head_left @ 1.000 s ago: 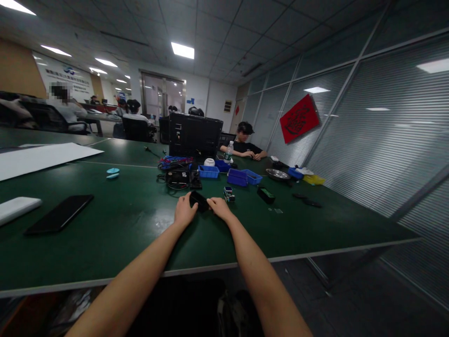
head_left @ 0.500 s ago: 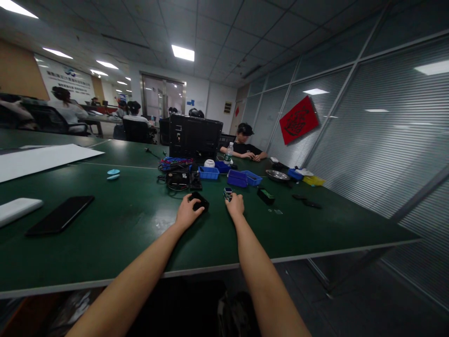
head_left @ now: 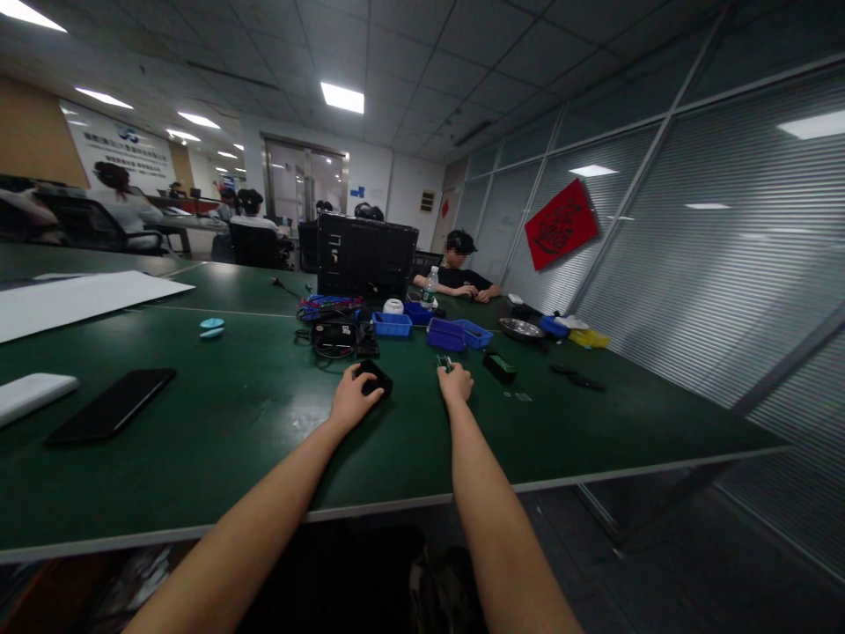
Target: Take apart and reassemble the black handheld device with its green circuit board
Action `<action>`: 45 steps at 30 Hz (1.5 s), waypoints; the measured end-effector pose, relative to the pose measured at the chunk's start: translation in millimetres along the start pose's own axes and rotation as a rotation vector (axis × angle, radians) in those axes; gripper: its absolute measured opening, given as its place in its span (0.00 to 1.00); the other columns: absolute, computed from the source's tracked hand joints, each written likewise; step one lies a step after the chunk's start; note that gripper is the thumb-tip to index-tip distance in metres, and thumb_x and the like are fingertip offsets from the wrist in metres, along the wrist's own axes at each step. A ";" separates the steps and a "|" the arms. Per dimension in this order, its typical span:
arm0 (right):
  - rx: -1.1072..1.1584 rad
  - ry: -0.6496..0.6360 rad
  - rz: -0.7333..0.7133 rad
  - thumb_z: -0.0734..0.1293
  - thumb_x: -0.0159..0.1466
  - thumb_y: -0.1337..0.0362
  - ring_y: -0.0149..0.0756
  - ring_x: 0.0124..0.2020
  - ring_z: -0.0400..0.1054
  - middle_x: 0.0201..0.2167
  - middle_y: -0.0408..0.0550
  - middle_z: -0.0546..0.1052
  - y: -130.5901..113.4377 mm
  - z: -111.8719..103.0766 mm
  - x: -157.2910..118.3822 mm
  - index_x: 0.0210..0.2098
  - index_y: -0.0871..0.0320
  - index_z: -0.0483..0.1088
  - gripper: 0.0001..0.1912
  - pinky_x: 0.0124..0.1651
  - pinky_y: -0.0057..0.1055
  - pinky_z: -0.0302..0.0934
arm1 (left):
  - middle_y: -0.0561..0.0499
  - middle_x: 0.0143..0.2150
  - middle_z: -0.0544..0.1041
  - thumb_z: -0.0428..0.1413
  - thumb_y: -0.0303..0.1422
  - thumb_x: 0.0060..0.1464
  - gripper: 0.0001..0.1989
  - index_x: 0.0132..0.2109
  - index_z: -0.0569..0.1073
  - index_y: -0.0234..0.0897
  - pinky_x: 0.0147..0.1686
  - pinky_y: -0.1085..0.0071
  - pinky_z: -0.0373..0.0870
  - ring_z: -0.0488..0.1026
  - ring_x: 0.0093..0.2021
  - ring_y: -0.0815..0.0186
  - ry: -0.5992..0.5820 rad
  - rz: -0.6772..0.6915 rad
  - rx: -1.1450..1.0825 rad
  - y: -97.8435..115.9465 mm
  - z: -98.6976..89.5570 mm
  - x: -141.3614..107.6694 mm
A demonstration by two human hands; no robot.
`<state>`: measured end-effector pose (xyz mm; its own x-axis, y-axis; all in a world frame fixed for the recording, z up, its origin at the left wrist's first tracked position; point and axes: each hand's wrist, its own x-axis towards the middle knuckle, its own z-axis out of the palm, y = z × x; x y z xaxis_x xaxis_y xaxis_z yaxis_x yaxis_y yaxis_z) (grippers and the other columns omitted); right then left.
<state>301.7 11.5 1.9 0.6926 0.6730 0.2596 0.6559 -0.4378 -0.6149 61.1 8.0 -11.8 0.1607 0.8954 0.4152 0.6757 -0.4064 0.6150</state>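
Under flat ceiling lights, a long green surface (head_left: 264,475) runs across an office, its pale near edge just in front of the person and its near right corner bare. Both forearms reach over that edge. The left hand (head_left: 355,398) is closed over the left end of a black box (head_left: 381,379), fingers on top and thumb along the near side. The right hand (head_left: 455,385), well apart from it, pinches a small circuit board (head_left: 444,362), which pokes out past the fingertips towards the far edge.

The black box lies to the left of the right hand and its board, with bare surface between; its long axis seems to slant from far left to near right, though fingers cover part of it. The left hand is the nearer one, already touching it. Towards the left edge lie a black tablet-like slab (head_left: 112,407) and a white device (head_left: 36,396). Right of the right hand sits a green-topped black case (head_left: 500,367), a clear flake (head_left: 523,397) near it.

Farther off stand a black power unit (head_left: 334,335), blue trays (head_left: 446,335), a baseball (head_left: 393,306) and a metal bowl (head_left: 521,329). Beyond them are a black monitor (head_left: 367,255) and a seated person in a dark cap (head_left: 460,242).
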 end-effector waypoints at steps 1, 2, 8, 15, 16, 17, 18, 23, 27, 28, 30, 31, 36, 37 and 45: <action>-0.008 0.009 -0.002 0.62 0.55 0.55 0.49 0.46 0.62 0.43 0.62 0.68 0.1 0.4 -0.4 0.47 0.60 0.67 0.23 0.43 0.40 0.57 | 0.49 0.57 0.57 0.56 0.40 0.45 0.15 0.42 0.73 0.43 0.52 0.65 0.61 0.65 0.51 0.61 0.001 0.002 -0.002 -0.5 0.1 0.0; -0.018 0.015 -0.003 0.63 0.54 0.55 0.49 0.46 0.62 0.43 0.62 0.68 0.1 0.9 -0.8 0.47 0.60 0.67 0.23 0.43 0.40 0.57 | 0.49 0.57 0.57 0.56 0.40 0.45 0.15 0.42 0.73 0.43 0.52 0.65 0.62 0.65 0.50 0.61 0.004 0.004 -0.003 -1.2 0.3 0.1; -0.074 0.019 -0.009 0.65 0.53 0.58 0.48 0.47 0.61 0.44 0.62 0.67 0.9 3.9 0.8 0.46 0.61 0.66 0.22 0.45 0.38 0.56 | 0.48 0.57 0.57 0.56 0.41 0.45 0.15 0.42 0.73 0.43 0.51 0.65 0.62 0.65 0.50 0.61 0.011 0.022 -0.005 -5.1 3.2 1.5; -0.025 -0.045 -0.120 0.64 0.53 0.57 0.44 0.45 0.63 0.43 0.57 0.68 -5.5 13.8 -3.9 0.46 0.60 0.66 0.22 0.45 0.34 0.57 | 0.49 0.57 0.57 0.56 0.41 0.45 0.15 0.42 0.73 0.43 0.51 0.65 0.62 0.65 0.50 0.61 0.008 0.020 -0.009 -3.7 2.9 1.0; -0.022 -0.059 -0.161 0.64 0.53 0.57 0.43 0.44 0.63 0.42 0.56 0.68 -7.7 16.0 -6.3 0.46 0.60 0.66 0.22 0.45 0.33 0.57 | 0.49 0.57 0.57 0.56 0.41 0.45 0.15 0.42 0.73 0.43 0.51 0.65 0.62 0.66 0.50 0.61 0.008 0.020 -0.009 -3.2 2.7 1.0; -0.019 -0.071 -0.204 0.64 0.53 0.57 0.43 0.44 0.64 0.42 0.56 0.68 -9.9 18.2 -8.8 0.46 0.59 0.66 0.22 0.45 0.33 0.57 | 0.48 0.57 0.57 0.56 0.41 0.46 0.15 0.42 0.73 0.43 0.51 0.65 0.62 0.66 0.50 0.61 0.007 0.021 -0.009 -2.7 2.6 0.9; -0.016 -0.082 -0.245 0.65 0.53 0.57 0.42 0.44 0.64 0.42 0.55 0.68 -12.1 20.3 -11.2 0.46 0.59 0.66 0.22 0.45 0.32 0.57 | 0.48 0.57 0.57 0.56 0.41 0.46 0.15 0.42 0.73 0.43 0.51 0.65 0.62 0.66 0.50 0.61 0.008 0.022 -0.009 -2.3 2.5 0.8; 0.008 -0.117 -0.328 0.65 0.52 0.56 0.40 0.43 0.64 0.42 0.54 0.69 -17.7 25.8 -17.4 0.46 0.59 0.66 0.23 0.44 0.30 0.57 | 0.48 0.56 0.58 0.56 0.41 0.45 0.15 0.42 0.73 0.43 0.52 0.64 0.62 0.65 0.51 0.60 0.021 0.029 -0.010 -1.5 3.3 0.5; 0.035 -0.131 -0.292 0.63 0.55 0.54 0.39 0.40 0.66 0.39 0.54 0.72 -16.6 23.3 -13.6 0.43 0.61 0.68 0.21 0.42 0.29 0.57 | 0.48 0.56 0.58 0.56 0.41 0.46 0.15 0.42 0.73 0.43 0.52 0.64 0.62 0.64 0.52 0.59 0.028 0.035 -0.009 -2.8 4.6 0.9; 0.033 -0.138 -0.269 0.62 0.56 0.54 0.39 0.40 0.66 0.38 0.54 0.72 -15.9 22.0 -12.2 0.42 0.61 0.68 0.20 0.42 0.29 0.57 | 0.48 0.56 0.58 0.56 0.41 0.46 0.15 0.42 0.73 0.43 0.52 0.64 0.62 0.64 0.52 0.59 0.030 0.038 -0.008 -3.4 5.0 1.2; 0.020 -0.152 -0.223 0.59 0.58 0.54 0.40 0.40 0.67 0.37 0.54 0.73 -14.3 18.6 -9.7 0.41 0.61 0.69 0.19 0.40 0.30 0.57 | 0.48 0.56 0.58 0.56 0.41 0.46 0.15 0.42 0.73 0.43 0.53 0.64 0.61 0.64 0.52 0.59 0.034 0.044 -0.004 -4.7 5.8 1.7; 0.011 -0.153 -0.204 0.58 0.59 0.54 0.41 0.40 0.67 0.38 0.55 0.73 -13.4 16.8 -8.7 0.41 0.61 0.70 0.19 0.40 0.30 0.57 | 0.48 0.56 0.58 0.56 0.41 0.46 0.15 0.42 0.73 0.43 0.53 0.64 0.61 0.64 0.52 0.60 0.036 0.046 -0.004 -5.4 6.2 2.0; -0.015 -0.091 -0.127 0.56 0.60 0.54 0.46 0.46 0.64 0.44 0.62 0.69 -10.7 8.0 -7.3 0.47 0.63 0.67 0.24 0.44 0.36 0.56 | 0.48 0.57 0.57 0.56 0.41 0.45 0.15 0.42 0.73 0.43 0.51 0.65 0.62 0.65 0.51 0.60 0.032 0.041 -0.006 -6.4 6.1 2.1; -0.011 -0.085 -0.119 0.56 0.60 0.52 0.48 0.47 0.63 0.45 0.63 0.68 -10.6 6.9 -7.7 0.49 0.64 0.65 0.25 0.45 0.37 0.55 | 0.48 0.57 0.57 0.56 0.41 0.45 0.16 0.42 0.73 0.43 0.51 0.65 0.62 0.65 0.51 0.60 0.030 0.040 -0.005 -6.1 5.9 2.0; -0.023 -0.080 -0.133 0.61 0.54 0.45 0.52 0.49 0.58 0.47 0.64 0.64 -12.5 7.5 -12.7 0.52 0.63 0.61 0.34 0.45 0.41 0.55 | 0.47 0.50 0.63 0.56 0.40 0.46 0.13 0.40 0.75 0.42 0.49 0.63 0.62 0.65 0.46 0.61 0.081 0.149 0.056 -4.5 6.2 1.4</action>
<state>282.4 12.9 0.7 0.5736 0.7710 0.2766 0.7475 -0.3546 -0.5618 62.7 12.3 -18.2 0.2052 0.8076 0.5529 0.6883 -0.5207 0.5051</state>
